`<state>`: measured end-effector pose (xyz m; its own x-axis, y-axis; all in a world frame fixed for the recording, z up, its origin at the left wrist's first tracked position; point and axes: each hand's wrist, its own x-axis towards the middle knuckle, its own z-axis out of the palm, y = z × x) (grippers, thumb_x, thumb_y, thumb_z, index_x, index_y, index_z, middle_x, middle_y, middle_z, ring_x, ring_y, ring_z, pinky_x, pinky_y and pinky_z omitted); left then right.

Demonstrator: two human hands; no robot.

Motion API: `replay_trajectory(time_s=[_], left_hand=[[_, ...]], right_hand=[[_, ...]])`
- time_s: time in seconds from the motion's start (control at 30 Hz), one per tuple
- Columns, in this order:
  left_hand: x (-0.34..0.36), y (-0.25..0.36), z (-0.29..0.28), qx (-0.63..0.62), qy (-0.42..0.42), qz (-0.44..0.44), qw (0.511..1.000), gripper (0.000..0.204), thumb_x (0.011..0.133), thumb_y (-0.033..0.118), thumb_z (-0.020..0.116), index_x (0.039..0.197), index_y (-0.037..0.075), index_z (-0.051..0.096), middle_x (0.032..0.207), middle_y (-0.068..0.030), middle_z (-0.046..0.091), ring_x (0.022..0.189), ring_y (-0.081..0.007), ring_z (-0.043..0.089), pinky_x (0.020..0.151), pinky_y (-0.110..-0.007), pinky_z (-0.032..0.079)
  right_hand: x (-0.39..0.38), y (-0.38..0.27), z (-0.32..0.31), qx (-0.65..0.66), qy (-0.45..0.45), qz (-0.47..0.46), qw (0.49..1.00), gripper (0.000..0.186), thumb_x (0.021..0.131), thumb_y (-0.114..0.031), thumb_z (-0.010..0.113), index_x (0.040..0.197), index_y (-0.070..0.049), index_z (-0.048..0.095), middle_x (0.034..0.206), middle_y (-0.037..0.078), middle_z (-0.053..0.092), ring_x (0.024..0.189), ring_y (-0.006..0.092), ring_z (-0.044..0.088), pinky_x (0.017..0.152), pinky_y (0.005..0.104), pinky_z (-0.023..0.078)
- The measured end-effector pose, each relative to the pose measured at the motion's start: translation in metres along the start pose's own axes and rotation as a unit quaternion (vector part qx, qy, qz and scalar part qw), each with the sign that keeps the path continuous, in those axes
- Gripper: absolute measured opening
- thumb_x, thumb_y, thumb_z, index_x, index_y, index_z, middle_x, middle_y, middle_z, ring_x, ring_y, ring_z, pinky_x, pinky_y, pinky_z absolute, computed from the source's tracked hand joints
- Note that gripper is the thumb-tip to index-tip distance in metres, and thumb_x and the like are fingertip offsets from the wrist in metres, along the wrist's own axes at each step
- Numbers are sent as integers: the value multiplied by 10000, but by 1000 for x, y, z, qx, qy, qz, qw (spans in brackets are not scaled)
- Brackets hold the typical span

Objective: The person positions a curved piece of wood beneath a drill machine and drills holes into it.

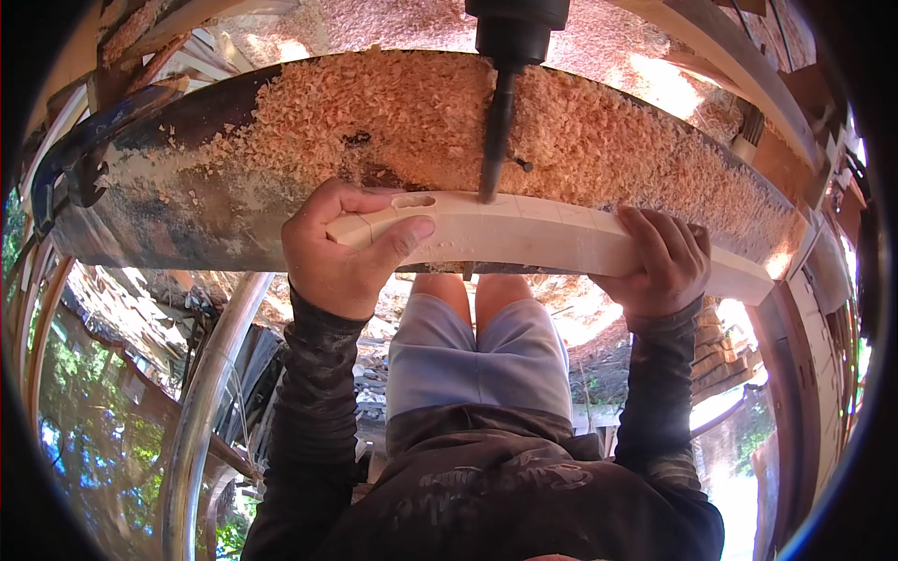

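A long, curved piece of pale wood [533,232] lies along the near edge of a dark machine table [178,215]. One oblong slot is cut near its left end, and thin marked lines cross its upper face. My left hand [341,245] grips that left end, thumb in front and fingers behind, close to the slot. Farther right, my right hand [659,257] wraps over the wood with its fingers curled. Between my hands, the dark bit of a drill press [499,131] comes down to the wood's upper face; whether it has entered cannot be told.
Wood shavings [374,112] are heaped over the table behind the workpiece. A small bolt-like pin [520,165] sticks out beside the bit. A blue-black metal bracket [79,178] stands at the table's left end. Curved timber [739,65] rises at the far right.
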<state>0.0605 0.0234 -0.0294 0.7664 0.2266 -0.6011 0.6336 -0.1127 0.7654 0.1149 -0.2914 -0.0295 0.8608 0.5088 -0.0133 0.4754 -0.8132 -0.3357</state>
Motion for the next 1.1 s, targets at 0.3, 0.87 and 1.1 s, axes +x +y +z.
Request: replay_trajectory(time_s=[0.3, 0.87, 1.1], left_hand=[[1, 1, 0, 8, -5, 7, 1000, 319, 775, 57, 877, 942, -11, 614, 1054, -207, 721, 996, -225, 711, 868, -338, 592], [1, -2, 1, -21, 16, 17, 1000, 368, 759, 127, 906, 915, -7, 601, 974, -209, 730, 934, -232, 731, 821, -365, 595], [3, -2, 1, -18, 15, 25, 999, 397, 759, 130, 905, 914, 18, 557, 962, -190, 731, 945, -223, 728, 812, -355, 593]], right_hand=[[0, 2, 1, -1, 2, 2, 1000, 495, 624, -325, 901, 1035, -156, 683, 866, 18, 716, 765, 209, 698, 710, 378, 454], [4, -2, -1, -12, -17, 4, 1000, 487, 621, -309, 901, 1027, -148, 687, 873, 21, 725, 771, 197, 706, 719, 370, 459], [8, -3, -5, -13, -24, 12, 1000, 458, 627, -288, 899, 1009, -152, 687, 861, 11, 726, 771, 189, 707, 728, 358, 457]])
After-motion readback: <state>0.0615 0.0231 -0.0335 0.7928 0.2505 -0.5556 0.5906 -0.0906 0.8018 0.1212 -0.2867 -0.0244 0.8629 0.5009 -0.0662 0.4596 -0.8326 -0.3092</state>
